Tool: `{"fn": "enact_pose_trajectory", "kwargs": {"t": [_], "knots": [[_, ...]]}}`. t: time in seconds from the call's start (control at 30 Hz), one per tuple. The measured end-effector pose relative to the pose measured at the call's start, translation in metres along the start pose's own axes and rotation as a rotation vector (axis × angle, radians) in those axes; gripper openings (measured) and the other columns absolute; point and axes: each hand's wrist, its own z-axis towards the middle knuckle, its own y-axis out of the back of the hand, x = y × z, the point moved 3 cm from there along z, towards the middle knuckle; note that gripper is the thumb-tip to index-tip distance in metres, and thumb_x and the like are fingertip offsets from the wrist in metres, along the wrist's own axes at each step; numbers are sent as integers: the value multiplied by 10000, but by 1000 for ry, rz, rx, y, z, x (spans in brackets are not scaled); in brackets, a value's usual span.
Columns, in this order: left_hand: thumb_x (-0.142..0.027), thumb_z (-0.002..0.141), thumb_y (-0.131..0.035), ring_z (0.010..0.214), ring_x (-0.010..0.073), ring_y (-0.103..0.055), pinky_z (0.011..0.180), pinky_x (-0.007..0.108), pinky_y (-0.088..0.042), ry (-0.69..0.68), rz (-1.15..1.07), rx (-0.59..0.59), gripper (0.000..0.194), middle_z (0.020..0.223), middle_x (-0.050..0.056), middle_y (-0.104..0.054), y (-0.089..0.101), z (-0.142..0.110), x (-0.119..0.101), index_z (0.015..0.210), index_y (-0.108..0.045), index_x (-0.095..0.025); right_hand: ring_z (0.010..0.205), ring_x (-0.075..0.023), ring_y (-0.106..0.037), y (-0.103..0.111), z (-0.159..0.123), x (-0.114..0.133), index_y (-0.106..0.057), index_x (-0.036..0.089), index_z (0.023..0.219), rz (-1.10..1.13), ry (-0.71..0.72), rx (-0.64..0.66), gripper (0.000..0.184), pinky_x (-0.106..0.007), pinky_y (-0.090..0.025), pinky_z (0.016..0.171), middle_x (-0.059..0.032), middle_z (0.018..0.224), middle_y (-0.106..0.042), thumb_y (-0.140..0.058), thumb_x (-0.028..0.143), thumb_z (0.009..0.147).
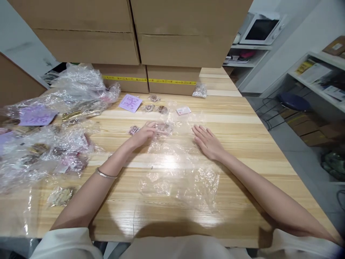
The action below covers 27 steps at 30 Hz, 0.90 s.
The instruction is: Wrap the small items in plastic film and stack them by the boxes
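Note:
A large clear plastic bag (175,169) lies spread on the wooden table in front of me. My left hand (145,135) is closed at the bag's left side, its fingertips on a small clear packet (165,128) whose contents I cannot make out. My right hand (207,142) lies flat, fingers stretched out, on the bag's right edge. Just left of my left fingers is a small packet with dark pink bits (134,130). Beyond the hands sit several small wrapped packets, one brownish (162,109), along with a small white-and-pink packet (183,110).
Heaped clear bags (72,86) and filled packets (56,151) cover the table's left. A purple patterned card (130,103) lies near the back. Large cardboard boxes (178,43) rise behind, with a small clear bag (199,90) at their foot. A pale packet (61,196) lies beside my left forearm.

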Motion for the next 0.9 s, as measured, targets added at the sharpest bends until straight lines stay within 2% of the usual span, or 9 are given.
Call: {"fn": "enact_pose_trajectory", "kwargs": {"t": [0.1, 0.2, 0.33, 0.4, 0.47, 0.6, 0.73, 0.8, 0.9], "knots": [[-170, 838, -508, 1520, 299, -128, 1216, 548, -125, -51, 280, 68, 407, 1645, -11, -222, -7, 1, 4, 1160, -732, -279, 1522, -214, -109, 2, 4, -6, -251, 186, 1576, -28, 19, 1, 682, -465, -116, 1248, -48, 1642, -197, -87, 542, 1018], [-247, 914, -488, 1527, 333, -37, 1206, 570, -84, -40, 428, 118, 435, 1670, 23, -103, -22, 9, 2, 1322, -633, -281, 1522, -209, -116, 1, 6, -9, -259, 195, 1572, -42, 40, -16, 672, -462, -122, 1246, -48, 1642, -203, -90, 538, 1019], [-524, 915, -527, 1513, 392, -17, 1188, 606, -32, -14, 506, 181, 614, 1666, 69, -118, -41, 26, -5, 1481, -454, -299, 1520, -217, -136, 1, 6, -11, -268, 194, 1570, -37, 61, -29, 677, -481, -137, 1241, -59, 1638, -219, -88, 544, 1018], [-552, 916, -506, 1504, 396, -61, 1181, 615, -35, -23, 542, 188, 622, 1651, 60, -200, -48, 32, -10, 1488, -436, -320, 1518, -220, -147, 2, 7, -12, -278, 196, 1568, -31, 65, -31, 672, -477, -143, 1240, -59, 1635, -230, -95, 539, 1019], [-505, 930, -475, 1472, 385, -172, 1177, 609, -86, -29, 598, 149, 537, 1612, 59, -304, -50, 35, -14, 1427, -520, -307, 1516, -218, -157, 3, 9, -14, -284, 217, 1567, -20, 71, -34, 656, -478, -151, 1239, -48, 1631, -246, -99, 529, 1021], [-384, 901, -454, 1413, 376, -286, 1160, 592, -195, 53, 648, 127, 415, 1565, 124, -354, -35, 29, -10, 1185, -679, -182, 1516, -210, -151, 6, 11, -18, -271, 251, 1571, 6, 75, -29, 641, -486, -147, 1240, -22, 1631, -243, -87, 524, 1021], [-314, 897, -390, 1470, 293, -244, 1163, 510, -249, 143, 452, 209, 412, 1586, 10, -346, -5, 17, 8, 1214, -651, -290, 1517, -198, -140, 8, 12, -19, -257, 254, 1574, 18, 75, -23, 654, -473, -133, 1244, -10, 1634, -232, -64, 536, 1017], [-339, 923, -346, 1410, 268, -347, 1122, 462, -323, 204, 400, 146, 402, 1515, 2, -437, 6, 14, 16, 1154, -674, -310, 1519, -193, -131, 8, 11, -19, -254, 241, 1575, 15, 76, -19, 664, -463, -124, 1246, -15, 1637, -225, -52, 536, 1016], [-455, 928, -393, 1289, 327, -428, 1071, 526, -343, 271, 606, -77, 374, 1369, 98, -512, 11, 14, 19, 992, -682, -226, 1521, -208, -124, 5, 12, -19, -251, 238, 1575, -9, 78, -15, 668, -475, -120, 1243, -24, 1640, -217, -77, 557, 1014]]}}
